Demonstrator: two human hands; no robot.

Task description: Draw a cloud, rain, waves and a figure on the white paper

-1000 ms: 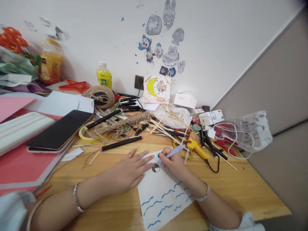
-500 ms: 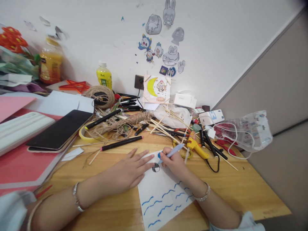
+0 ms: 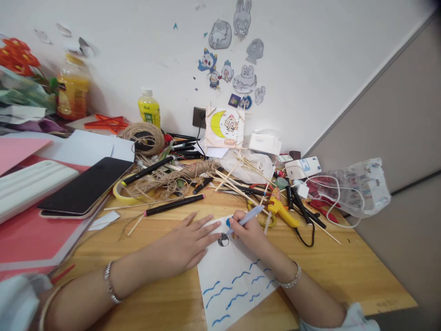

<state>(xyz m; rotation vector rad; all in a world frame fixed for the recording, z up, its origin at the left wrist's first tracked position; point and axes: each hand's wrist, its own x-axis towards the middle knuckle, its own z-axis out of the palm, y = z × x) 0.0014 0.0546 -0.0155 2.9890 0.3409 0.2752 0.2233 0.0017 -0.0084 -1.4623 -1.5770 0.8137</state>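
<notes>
A white sheet of paper [image 3: 223, 271] lies on the wooden table, marked with several blue wavy lines and a small dark round drawing [image 3: 223, 239]. My left hand [image 3: 184, 241] rests flat with fingers spread, its fingertips on the upper left of the sheet. In my right hand [image 3: 248, 233] a pale lavender pen [image 3: 251, 214] is pinched, slanting up to the right. Its tip is down near the round drawing, partly behind my fingers. A blue patch shows on the paper just beside my right fingertips.
Beyond the paper lie a yellow glue gun [image 3: 283, 210], thin wooden sticks [image 3: 234, 184], a black marker [image 3: 175, 205] and a twine bundle [image 3: 193, 172]. A black tablet-like slab [image 3: 86, 188] is at left. A yellow drink bottle [image 3: 149, 109] stands by the wall.
Almost nothing differs. The pen and my right fingers have shifted very slightly; my left hand and the paper keep their places.
</notes>
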